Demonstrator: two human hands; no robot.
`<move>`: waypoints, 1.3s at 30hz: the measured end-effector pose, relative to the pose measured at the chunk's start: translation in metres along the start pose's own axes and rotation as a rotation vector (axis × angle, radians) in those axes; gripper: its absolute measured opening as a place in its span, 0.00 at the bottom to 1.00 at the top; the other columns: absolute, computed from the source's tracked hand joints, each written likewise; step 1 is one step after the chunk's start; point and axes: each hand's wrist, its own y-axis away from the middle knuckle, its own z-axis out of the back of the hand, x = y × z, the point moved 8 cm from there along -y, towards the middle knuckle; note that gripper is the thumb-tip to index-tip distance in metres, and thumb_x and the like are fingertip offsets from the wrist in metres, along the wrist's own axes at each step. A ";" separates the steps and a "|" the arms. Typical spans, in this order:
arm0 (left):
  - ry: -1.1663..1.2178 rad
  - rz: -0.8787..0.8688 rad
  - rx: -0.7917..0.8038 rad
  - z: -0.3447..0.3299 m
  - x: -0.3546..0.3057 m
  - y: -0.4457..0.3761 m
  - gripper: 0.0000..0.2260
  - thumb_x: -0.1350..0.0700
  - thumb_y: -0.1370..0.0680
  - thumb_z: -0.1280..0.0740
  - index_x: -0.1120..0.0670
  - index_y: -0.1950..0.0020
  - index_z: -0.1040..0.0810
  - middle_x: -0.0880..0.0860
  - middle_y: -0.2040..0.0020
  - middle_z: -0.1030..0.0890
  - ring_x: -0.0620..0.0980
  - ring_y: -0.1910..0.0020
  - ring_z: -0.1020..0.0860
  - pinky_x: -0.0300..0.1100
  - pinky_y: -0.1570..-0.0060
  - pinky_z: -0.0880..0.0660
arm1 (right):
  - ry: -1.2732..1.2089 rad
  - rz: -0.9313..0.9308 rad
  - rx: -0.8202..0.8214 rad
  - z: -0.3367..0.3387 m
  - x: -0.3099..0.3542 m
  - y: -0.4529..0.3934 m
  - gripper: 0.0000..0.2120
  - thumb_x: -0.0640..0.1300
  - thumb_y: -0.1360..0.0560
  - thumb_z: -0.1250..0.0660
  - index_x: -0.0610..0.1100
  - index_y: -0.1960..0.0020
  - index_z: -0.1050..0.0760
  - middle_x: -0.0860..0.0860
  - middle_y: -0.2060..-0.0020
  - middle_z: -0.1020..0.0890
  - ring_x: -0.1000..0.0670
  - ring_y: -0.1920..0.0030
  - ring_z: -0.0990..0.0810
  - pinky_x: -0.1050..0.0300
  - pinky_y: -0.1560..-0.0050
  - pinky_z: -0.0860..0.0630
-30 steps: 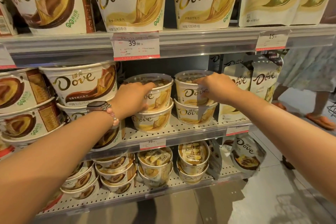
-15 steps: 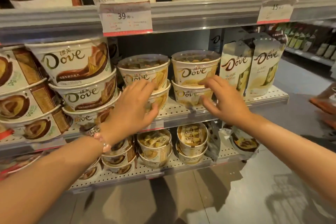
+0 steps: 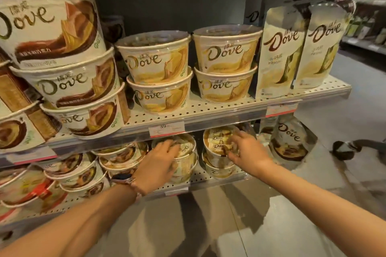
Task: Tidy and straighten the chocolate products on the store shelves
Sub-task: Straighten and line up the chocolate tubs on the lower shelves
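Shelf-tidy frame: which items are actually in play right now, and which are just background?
In play:
left hand on the left tub stack
right hand on the right tub stack
bottom shelf

Background:
yellow Dove tubs on the middle shelf
Dove pouches
price tag

Above the two stacks of yellow Dove tubs point(image 3: 153, 73) on the middle shelf point(image 3: 229, 108), open room is left. Sideways passage is blocked by brown tubs point(image 3: 69, 81) leftward and Dove pouches point(image 3: 279, 52) rightward.

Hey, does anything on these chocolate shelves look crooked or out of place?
Yes: the brown Dove tubs stacked three high at the middle shelf's left lean, each turned differently. The yellow tub stacks beside them sit straight.
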 end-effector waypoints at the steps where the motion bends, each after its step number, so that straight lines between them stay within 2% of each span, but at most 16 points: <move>1: -0.013 0.021 0.014 -0.007 0.005 -0.005 0.29 0.57 0.27 0.32 0.53 0.28 0.37 0.54 0.30 0.34 0.53 0.31 0.36 0.47 0.32 0.35 | 0.016 -0.022 0.000 -0.011 -0.001 -0.006 0.20 0.51 0.27 0.35 0.47 0.37 0.28 0.48 0.39 0.28 0.45 0.39 0.28 0.51 0.44 0.27; 3: -0.048 0.068 0.065 -0.022 0.014 -0.014 0.31 0.54 0.27 0.32 0.52 0.26 0.41 0.54 0.29 0.35 0.54 0.30 0.37 0.46 0.31 0.38 | 0.052 -0.032 -0.007 -0.029 0.003 -0.017 0.22 0.51 0.28 0.33 0.48 0.35 0.29 0.47 0.37 0.30 0.43 0.37 0.30 0.49 0.43 0.27; 6: -0.069 0.117 0.108 -0.037 0.027 -0.023 0.31 0.52 0.27 0.31 0.51 0.27 0.39 0.53 0.31 0.31 0.54 0.33 0.32 0.47 0.34 0.36 | 0.103 -0.059 0.052 -0.054 0.007 -0.026 0.20 0.49 0.27 0.35 0.48 0.36 0.29 0.46 0.32 0.33 0.41 0.34 0.31 0.47 0.39 0.30; 8: -0.047 0.123 0.098 -0.042 0.032 -0.026 0.26 0.51 0.27 0.31 0.52 0.32 0.35 0.53 0.35 0.27 0.53 0.37 0.29 0.47 0.37 0.32 | 0.153 -0.097 0.125 -0.070 0.005 -0.030 0.21 0.48 0.25 0.37 0.50 0.33 0.32 0.46 0.27 0.39 0.41 0.29 0.39 0.40 0.32 0.40; 11: -0.093 0.089 0.122 -0.046 0.032 -0.029 0.18 0.48 0.25 0.35 0.52 0.38 0.32 0.53 0.38 0.26 0.54 0.40 0.28 0.48 0.39 0.33 | 0.176 -0.100 0.133 -0.084 0.004 -0.033 0.20 0.44 0.22 0.40 0.53 0.31 0.33 0.49 0.28 0.36 0.44 0.26 0.44 0.32 0.30 0.54; 15: -0.294 0.009 0.180 -0.050 0.024 -0.034 0.14 0.45 0.21 0.43 0.51 0.41 0.32 0.54 0.40 0.28 0.54 0.42 0.28 0.48 0.42 0.34 | 0.161 -0.062 0.066 -0.088 0.002 -0.032 0.20 0.41 0.22 0.42 0.53 0.31 0.33 0.51 0.29 0.33 0.45 0.26 0.43 0.33 0.29 0.59; 18: -0.349 -0.004 0.159 -0.048 0.014 -0.040 0.15 0.46 0.20 0.46 0.52 0.38 0.33 0.55 0.38 0.29 0.56 0.42 0.28 0.49 0.44 0.34 | 0.002 -0.007 0.005 -0.085 -0.009 -0.031 0.17 0.42 0.22 0.40 0.52 0.35 0.28 0.53 0.32 0.29 0.48 0.27 0.40 0.39 0.29 0.64; 22: -0.322 0.029 0.063 -0.052 0.008 -0.049 0.17 0.45 0.23 0.40 0.53 0.39 0.30 0.54 0.41 0.26 0.56 0.43 0.26 0.49 0.47 0.31 | -0.141 0.109 -0.091 -0.075 -0.026 -0.024 0.13 0.44 0.26 0.34 0.49 0.43 0.21 0.52 0.42 0.20 0.47 0.33 0.29 0.40 0.29 0.60; 25: -0.333 0.047 0.058 -0.051 0.004 -0.051 0.17 0.45 0.31 0.28 0.53 0.48 0.24 0.54 0.52 0.20 0.55 0.53 0.22 0.48 0.55 0.26 | -0.094 0.123 -0.004 -0.071 -0.022 -0.018 0.15 0.41 0.26 0.34 0.49 0.40 0.23 0.52 0.39 0.22 0.49 0.32 0.31 0.45 0.27 0.57; 27: -0.268 0.050 0.025 -0.049 0.006 -0.048 0.19 0.45 0.29 0.30 0.53 0.44 0.25 0.53 0.48 0.22 0.54 0.49 0.23 0.48 0.50 0.27 | -0.046 0.083 0.023 -0.066 -0.017 -0.019 0.17 0.43 0.26 0.35 0.49 0.38 0.25 0.52 0.37 0.24 0.51 0.32 0.32 0.47 0.27 0.52; 29: -0.124 0.064 0.024 -0.052 0.014 -0.045 0.21 0.44 0.26 0.33 0.52 0.37 0.30 0.52 0.42 0.26 0.53 0.41 0.28 0.47 0.42 0.33 | -0.108 -0.046 -0.098 -0.053 -0.018 -0.018 0.19 0.49 0.29 0.33 0.48 0.38 0.26 0.50 0.36 0.26 0.49 0.34 0.31 0.45 0.29 0.43; 31: -0.033 0.089 0.053 -0.052 0.024 -0.041 0.25 0.45 0.26 0.33 0.50 0.32 0.34 0.51 0.38 0.28 0.52 0.37 0.31 0.47 0.37 0.35 | -0.375 -0.359 -0.299 -0.041 -0.032 -0.006 0.25 0.50 0.30 0.31 0.44 0.36 0.31 0.46 0.36 0.29 0.46 0.36 0.32 0.45 0.33 0.35; 33: -0.028 0.086 0.098 -0.055 0.030 -0.036 0.28 0.49 0.25 0.33 0.47 0.28 0.39 0.52 0.33 0.31 0.54 0.33 0.34 0.48 0.33 0.38 | -0.695 -0.715 -0.361 -0.054 -0.050 0.008 0.30 0.48 0.30 0.30 0.41 0.33 0.36 0.43 0.35 0.32 0.42 0.36 0.32 0.44 0.35 0.32; 36: -0.101 0.086 0.161 -0.062 0.035 -0.034 0.29 0.52 0.23 0.36 0.44 0.25 0.45 0.54 0.29 0.34 0.55 0.31 0.35 0.48 0.31 0.41 | -1.038 -1.126 -0.256 -0.086 -0.068 0.015 0.33 0.47 0.31 0.30 0.41 0.31 0.40 0.40 0.36 0.29 0.38 0.40 0.28 0.43 0.41 0.28; 37: -0.116 0.088 0.166 -0.062 0.036 -0.034 0.28 0.52 0.22 0.37 0.44 0.25 0.45 0.55 0.28 0.35 0.55 0.30 0.36 0.48 0.31 0.41 | -1.137 -1.179 -0.196 -0.092 -0.069 0.014 0.31 0.47 0.30 0.30 0.41 0.33 0.39 0.41 0.40 0.26 0.39 0.43 0.25 0.45 0.47 0.25; 39: -0.128 0.090 0.171 -0.064 0.036 -0.035 0.28 0.52 0.22 0.37 0.44 0.25 0.46 0.55 0.27 0.36 0.55 0.30 0.36 0.49 0.31 0.42 | -1.248 -1.199 -0.003 -0.104 -0.064 0.010 0.20 0.48 0.27 0.33 0.40 0.40 0.32 0.43 0.55 0.22 0.45 0.57 0.22 0.52 0.63 0.23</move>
